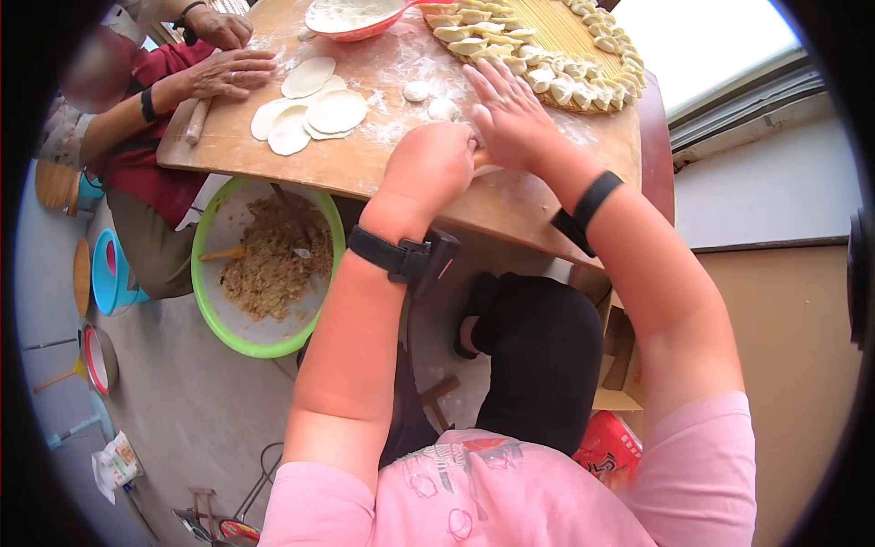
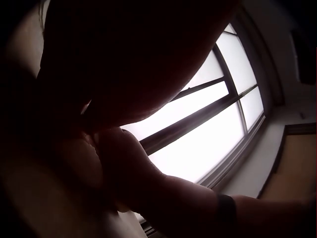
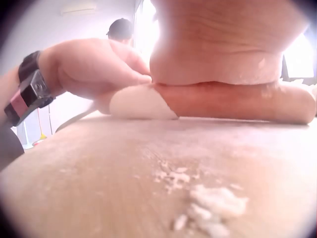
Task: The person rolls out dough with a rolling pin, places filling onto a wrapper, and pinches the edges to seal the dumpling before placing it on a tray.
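Observation:
At the front edge of the floured wooden board [image 1: 383, 91], my left hand [image 1: 428, 169] pinches the rim of a dough wrapper [image 3: 141, 103]. A wooden rolling pin [image 3: 223, 101] lies across part of that wrapper. My right hand [image 1: 512, 118] presses on the pin with its palm, fingers stretched forward. Beyond my hands sit two small dough pieces, one a flattened ball [image 1: 416, 91] and the other a lump [image 1: 443, 109]. The left wrist view is mostly dark, with the right forearm [image 2: 173, 193] showing.
Rolled wrappers [image 1: 337, 111] overlap left of my hands. Dumplings [image 1: 565, 89] ring a bamboo tray [image 1: 547, 36] behind. A red bowl [image 1: 365, 33] holds flour. Another person's hand [image 1: 228, 75] rests by a second rolling pin [image 1: 197, 120]. Below the board stands a green-rimmed basin [image 1: 202, 273] of filling.

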### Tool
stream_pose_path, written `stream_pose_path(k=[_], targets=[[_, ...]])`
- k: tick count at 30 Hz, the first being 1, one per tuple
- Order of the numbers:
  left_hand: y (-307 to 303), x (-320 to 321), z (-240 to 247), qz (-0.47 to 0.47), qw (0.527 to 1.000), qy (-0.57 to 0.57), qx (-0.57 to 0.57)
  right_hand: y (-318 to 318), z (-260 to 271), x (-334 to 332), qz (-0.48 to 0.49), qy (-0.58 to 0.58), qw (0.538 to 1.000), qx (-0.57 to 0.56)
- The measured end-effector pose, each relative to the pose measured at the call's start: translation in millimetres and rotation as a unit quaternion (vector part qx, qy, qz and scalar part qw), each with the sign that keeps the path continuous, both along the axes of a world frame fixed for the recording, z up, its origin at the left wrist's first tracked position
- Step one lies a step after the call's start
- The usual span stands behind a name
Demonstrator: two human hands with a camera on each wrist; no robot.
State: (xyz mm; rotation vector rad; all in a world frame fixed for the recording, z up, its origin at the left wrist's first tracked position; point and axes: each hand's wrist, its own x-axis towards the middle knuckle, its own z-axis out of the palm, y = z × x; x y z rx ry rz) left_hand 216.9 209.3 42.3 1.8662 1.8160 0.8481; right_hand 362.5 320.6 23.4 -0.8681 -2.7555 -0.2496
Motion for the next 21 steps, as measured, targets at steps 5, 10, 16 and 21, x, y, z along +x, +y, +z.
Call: stream_pose_path(k=[5, 10, 16, 21], targets=[[3.8, 2.0, -16.7, -0.001, 0.998, 0.008, 0.066, -29.4, -4.7, 21.5, 0.026, 0.087, 0.989, -0.120], [-11.4, -12.5, -2.0, 0.020, 1.000, -0.020, 0.011, -70.1, 19.2, 42.4, -0.006, -0.016, 0.985, -0.170], [-16.3, -25.1, 2.7, 0.018, 1.000, 0.022, -0.008, -3.2, -0.7, -27.7, -0.014, 0.049, 0.996, -0.075], [-12.1, -19.0, -2.1, 0.039, 0.999, 0.010, 0.021, -70.6, 10.0, 29.8, 0.016, 0.043, 0.988, -0.149]])
